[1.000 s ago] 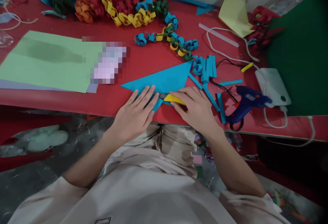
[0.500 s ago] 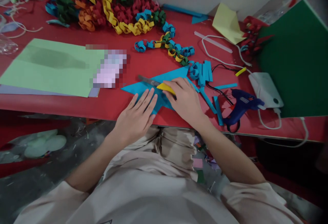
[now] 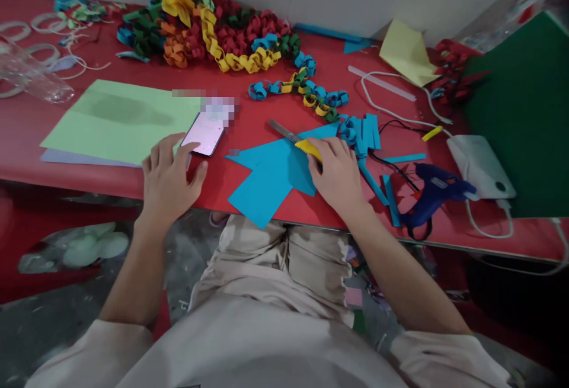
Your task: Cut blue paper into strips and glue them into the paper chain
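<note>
My left hand is open at the lower right of the green paper sheet, with a finger over the near end of a phone whose screen is lit. Part of the phone is pixelated. My right hand grips a yellow-handled box cutter, its long blade extended toward the upper left. Under the cutter and that hand lies blue paper in pointed, angular pieces, one corner hanging past the table's front edge.
Colourful paper chains are heaped at the back. On the right are cut blue strips, a blue glue gun, a white power box with cords and a green board. A clear plastic bottle lies far left.
My left hand has left the blue paper and moved left to the phone. The right hand keeps hold of the box cutter. The view has shifted slightly.
</note>
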`<state>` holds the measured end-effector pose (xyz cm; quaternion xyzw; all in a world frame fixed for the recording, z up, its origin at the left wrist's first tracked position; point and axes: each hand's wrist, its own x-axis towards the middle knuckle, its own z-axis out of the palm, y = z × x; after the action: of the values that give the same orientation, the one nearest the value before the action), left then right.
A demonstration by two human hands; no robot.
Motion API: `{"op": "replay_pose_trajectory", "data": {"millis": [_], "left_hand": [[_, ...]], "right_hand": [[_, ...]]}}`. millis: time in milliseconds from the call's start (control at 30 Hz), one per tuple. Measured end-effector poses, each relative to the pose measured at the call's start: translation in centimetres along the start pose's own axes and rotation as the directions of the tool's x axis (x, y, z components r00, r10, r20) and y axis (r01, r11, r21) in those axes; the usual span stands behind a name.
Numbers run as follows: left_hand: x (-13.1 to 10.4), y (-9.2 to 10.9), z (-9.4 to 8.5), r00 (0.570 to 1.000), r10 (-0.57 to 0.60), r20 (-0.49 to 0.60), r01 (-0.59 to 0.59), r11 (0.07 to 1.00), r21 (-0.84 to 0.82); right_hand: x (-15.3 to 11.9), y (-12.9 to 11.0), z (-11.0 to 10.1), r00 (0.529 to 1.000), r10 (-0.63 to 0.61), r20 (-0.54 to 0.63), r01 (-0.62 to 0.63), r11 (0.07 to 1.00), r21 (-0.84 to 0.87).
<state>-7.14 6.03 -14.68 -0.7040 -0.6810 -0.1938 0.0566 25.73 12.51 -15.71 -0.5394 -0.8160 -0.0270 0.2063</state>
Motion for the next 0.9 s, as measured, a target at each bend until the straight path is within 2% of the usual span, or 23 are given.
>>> {"op": "replay_pose_trajectory", "data": {"millis": [133,267,333,367,433,467,500,533,600,667,733,800,867,900], "left_hand": [[-0.5,-0.3,0.4,0.995,0.076,-0.072,-0.077,0.997,-0.021],[-0.8,0.5,-0.2,0.993,0.072,-0.093,-0.077,0.996,-0.046],[-1.6,1.8,-0.6,0.979,0.182,-0.088,-0.191,0.977,-0.095],[-2.2,2.6,-0.8,0.954,0.293,-0.059,-0.298,0.947,-0.121],[-3.4,4.3,-0.7,0.833,0.552,0.041,-0.539,0.825,-0.167],[-4.0,5.0,-0.5,0.774,0.629,0.073,-0.611,0.772,-0.178],[-4.5,5.5,-0.3,0.740,0.669,0.072,-0.649,0.737,-0.188],[-4.8,5.8,0.0,0.727,0.684,0.054,-0.664,0.721,-0.199],[-5.3,5.7,0.5,0.749,0.661,-0.039,-0.648,0.719,-0.252],[-5.5,5.2,0.5,0.791,0.592,-0.157,-0.606,0.719,-0.341],[-5.7,4.5,0.0,0.851,0.446,-0.277,-0.524,0.758,-0.388],[-6.0,3.7,-0.8,0.905,0.213,-0.367,-0.357,0.849,-0.388],[-6.0,2.8,-1.6,0.930,0.061,-0.363,-0.214,0.892,-0.399],[-5.8,2.4,-1.9,0.945,0.051,-0.322,-0.190,0.889,-0.416]], "right_hand": [[-0.1,0.1,0.1,1.000,0.000,-0.009,0.000,1.000,-0.003],[-0.1,0.1,0.3,0.999,-0.016,-0.032,0.016,1.000,-0.010],[-0.1,0.3,0.3,0.999,-0.012,-0.047,0.012,1.000,0.004],[0.0,0.4,0.3,0.998,-0.004,-0.061,0.005,1.000,0.016],[0.1,0.8,0.3,0.995,0.015,-0.100,-0.010,0.999,0.046],[0.3,1.0,0.3,0.993,0.021,-0.116,-0.014,0.998,0.061],[0.4,1.1,0.2,0.992,0.023,-0.124,-0.014,0.997,0.073],[0.7,1.3,0.1,0.992,0.022,-0.122,-0.012,0.997,0.078],[1.2,1.5,0.0,0.996,0.019,-0.088,-0.014,0.998,0.062],[1.7,1.5,-0.2,0.999,0.032,-0.041,-0.031,0.999,0.021],[2.0,1.2,-0.5,0.998,0.061,-0.014,-0.062,0.998,-0.031],[1.8,0.4,-1.0,0.997,0.070,-0.028,-0.072,0.993,-0.089],[0.8,-0.9,-1.6,1.000,-0.003,-0.025,0.000,0.993,-0.121],[0.0,-1.6,-1.9,0.997,-0.074,0.007,0.074,0.991,-0.115]]}}
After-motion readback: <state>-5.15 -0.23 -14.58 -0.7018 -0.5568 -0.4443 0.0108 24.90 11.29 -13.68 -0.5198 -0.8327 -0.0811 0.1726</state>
